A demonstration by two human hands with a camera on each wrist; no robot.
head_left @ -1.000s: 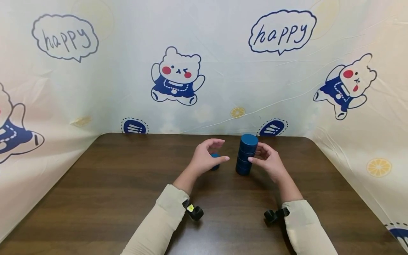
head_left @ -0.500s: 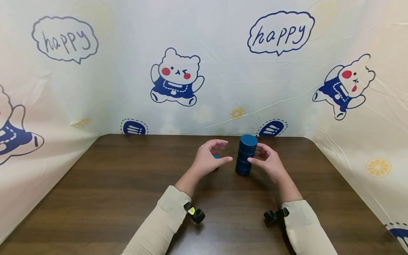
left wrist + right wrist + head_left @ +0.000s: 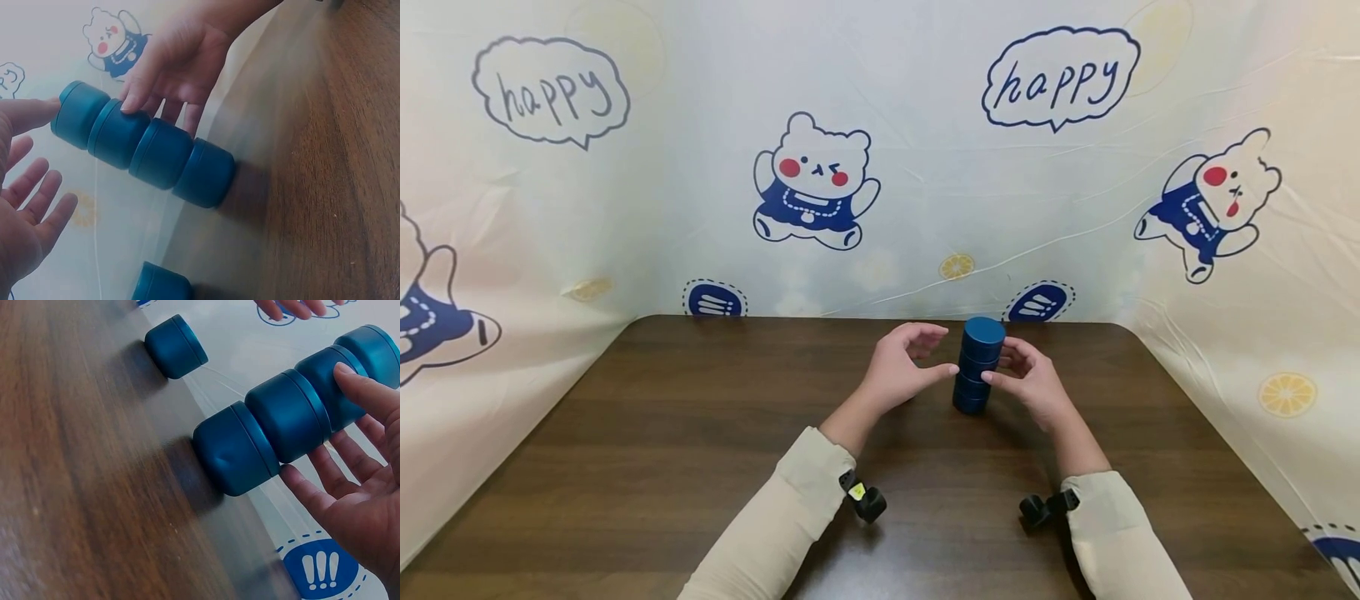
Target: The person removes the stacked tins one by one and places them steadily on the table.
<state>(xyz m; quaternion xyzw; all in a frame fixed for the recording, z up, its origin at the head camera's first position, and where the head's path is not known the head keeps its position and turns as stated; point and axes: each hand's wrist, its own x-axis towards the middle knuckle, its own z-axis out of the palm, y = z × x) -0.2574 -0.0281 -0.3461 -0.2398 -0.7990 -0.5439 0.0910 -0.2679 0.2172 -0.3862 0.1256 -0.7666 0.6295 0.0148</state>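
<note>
Several round, dark-blue lidded tins stand in one upright stack (image 3: pixel 978 358) on the table. My right hand (image 3: pixel 1032 382) is at the stack's right side; in the right wrist view its thumb (image 3: pixel 350 381) lies over one of the upper tins while the fingers reach round behind. To the left of the stack, my left hand (image 3: pixel 904 367) holds nothing, its fingers spread and thumb pointing at the tins. The left wrist view puts the left thumb (image 3: pixel 34 114) by the top tin; whether it touches cannot be told. A single loose tin (image 3: pixel 176 347) stands apart, hidden behind my left hand in the head view.
The brown wooden table (image 3: pixel 700 467) spreads out around the hands. A printed cloth (image 3: pixel 925 125) with bears and lettering hangs behind it and along both sides. Black wrist cameras (image 3: pixel 870 503) sit at both sleeve cuffs.
My left hand has moved right, away from over the loose tin's side and closer to the stack, covering the loose tin from the head view. My right hand and the stack stay put.
</note>
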